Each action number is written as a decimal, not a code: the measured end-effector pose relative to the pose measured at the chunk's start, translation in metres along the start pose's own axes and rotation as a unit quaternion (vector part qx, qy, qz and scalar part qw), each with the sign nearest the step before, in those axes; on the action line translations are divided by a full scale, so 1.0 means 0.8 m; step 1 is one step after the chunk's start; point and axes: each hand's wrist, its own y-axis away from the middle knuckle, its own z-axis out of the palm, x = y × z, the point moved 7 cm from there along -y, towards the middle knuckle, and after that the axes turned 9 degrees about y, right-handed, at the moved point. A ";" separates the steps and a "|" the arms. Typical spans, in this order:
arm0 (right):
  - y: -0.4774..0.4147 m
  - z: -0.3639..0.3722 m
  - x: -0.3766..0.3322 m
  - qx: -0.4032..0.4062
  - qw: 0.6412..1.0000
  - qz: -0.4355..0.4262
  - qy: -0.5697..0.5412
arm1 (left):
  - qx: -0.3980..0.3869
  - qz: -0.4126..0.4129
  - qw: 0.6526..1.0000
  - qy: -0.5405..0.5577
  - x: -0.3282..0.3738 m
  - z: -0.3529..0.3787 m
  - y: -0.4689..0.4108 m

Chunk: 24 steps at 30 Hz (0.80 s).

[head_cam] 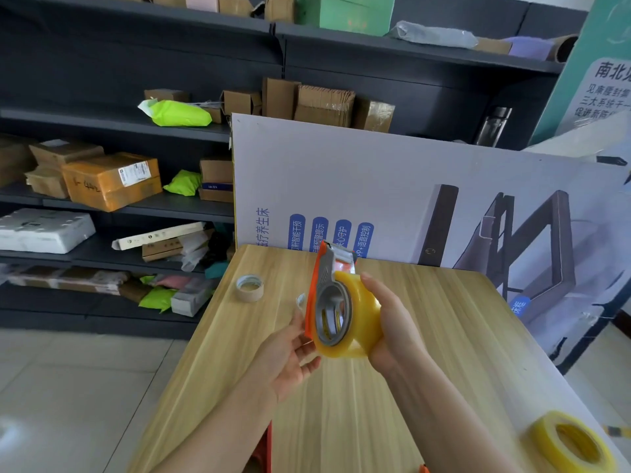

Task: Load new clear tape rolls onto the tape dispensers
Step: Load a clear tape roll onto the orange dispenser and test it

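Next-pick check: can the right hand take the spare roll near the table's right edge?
Probably not yet: the right hand grips the loaded roll on the dispenser; otherwise nothing blocks the spare roll.

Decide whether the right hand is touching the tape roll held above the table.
Touching. The head view shows the right hand cupping the tape roll, palm and fingers pressed against its outer side.
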 end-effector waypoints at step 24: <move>0.030 -0.078 0.237 0.046 0.968 0.215 0.122 | 0.176 -0.112 0.976 -0.061 -0.231 -0.118 0.047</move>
